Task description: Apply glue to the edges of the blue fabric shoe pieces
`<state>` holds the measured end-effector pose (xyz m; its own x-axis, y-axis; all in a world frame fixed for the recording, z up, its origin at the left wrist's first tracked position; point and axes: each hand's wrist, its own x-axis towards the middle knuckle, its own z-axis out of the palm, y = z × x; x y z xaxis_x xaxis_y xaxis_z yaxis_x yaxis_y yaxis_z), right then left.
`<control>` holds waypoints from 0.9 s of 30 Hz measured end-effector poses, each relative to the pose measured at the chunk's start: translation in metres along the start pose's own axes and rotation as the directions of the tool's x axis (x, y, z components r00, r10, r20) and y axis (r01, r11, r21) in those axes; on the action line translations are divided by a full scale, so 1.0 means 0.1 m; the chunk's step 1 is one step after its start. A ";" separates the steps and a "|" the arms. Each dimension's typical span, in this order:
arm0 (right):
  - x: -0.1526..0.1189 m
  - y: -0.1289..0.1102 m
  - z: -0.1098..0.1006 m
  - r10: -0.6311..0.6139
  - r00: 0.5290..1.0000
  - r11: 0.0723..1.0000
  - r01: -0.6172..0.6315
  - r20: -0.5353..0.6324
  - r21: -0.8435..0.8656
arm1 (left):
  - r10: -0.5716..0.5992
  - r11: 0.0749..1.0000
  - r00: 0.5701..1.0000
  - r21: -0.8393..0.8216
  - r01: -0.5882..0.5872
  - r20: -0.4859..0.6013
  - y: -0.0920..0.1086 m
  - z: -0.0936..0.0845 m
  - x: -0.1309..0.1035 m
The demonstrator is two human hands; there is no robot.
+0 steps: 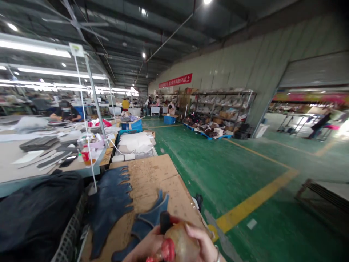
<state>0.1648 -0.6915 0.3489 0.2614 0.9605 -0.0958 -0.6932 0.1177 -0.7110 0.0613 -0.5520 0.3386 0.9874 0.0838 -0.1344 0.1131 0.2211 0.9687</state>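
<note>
Low in the view, my left hand point(147, 244) and my right hand point(202, 240) are closed around a rounded, yellowish-brown container point(184, 243) with a red neck and a black part. Its exact kind is not clear. The right fingers lie along its right side; the left hand grips its left side near the black part. Just beyond the hands, blue cut pieces point(152, 215) lie on a brown cardboard-topped table point(155, 174). A larger dark blue sheet with a jagged edge point(110, 198) stretches along the table's left side.
At the lower left, black cloth point(35, 214) covers a grey plastic crate point(69, 233). A white pole point(84, 120) rises by a cluttered worktable point(11, 165), where a person point(65, 112) sits. Green floor point(191, 163) runs along the right. A bench point(324, 198) stands at far right.
</note>
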 end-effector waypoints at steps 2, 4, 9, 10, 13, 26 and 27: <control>-0.03 -0.01 0.01 0.034 0.998 0.997 -0.031 -0.050 0.070 | -0.060 0.991 0.996 -0.120 0.052 -0.064 -0.02 0.11 -0.01; -0.05 -0.05 0.04 0.047 0.996 0.995 -0.040 -0.077 0.088 | -0.088 0.984 0.991 -0.165 0.071 -0.096 0.01 0.16 -0.04; -0.08 -0.07 0.04 0.054 0.994 0.993 -0.043 -0.100 0.108 | -0.132 0.976 0.980 -0.195 0.101 -0.151 0.03 0.09 -0.16; -0.09 -0.06 0.02 0.036 0.992 0.994 -0.022 -0.125 0.107 | -0.139 0.974 0.975 -0.201 0.103 -0.173 0.01 0.08 -0.17; -0.13 -0.02 -0.06 -0.106 0.954 0.992 0.122 -0.279 0.038 | -0.180 0.958 0.966 -0.256 0.128 -0.188 -0.06 0.06 -0.19; -0.58 -0.26 -0.21 -0.722 0.685 0.338 0.226 -0.097 -0.914 | -0.207 0.950 0.946 -0.282 0.133 -0.249 0.16 0.10 -0.30; -0.58 -0.26 -0.19 -0.730 0.682 0.279 0.245 -0.040 -0.928 | -0.213 0.952 0.947 -0.267 0.147 -0.238 0.17 0.10 -0.30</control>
<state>0.1806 -0.7554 0.3600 0.7114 0.5588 0.4263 0.4940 0.0339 -0.8688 0.0344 -0.5601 0.3613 0.8849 0.2638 -0.3839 0.2236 0.4825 0.8469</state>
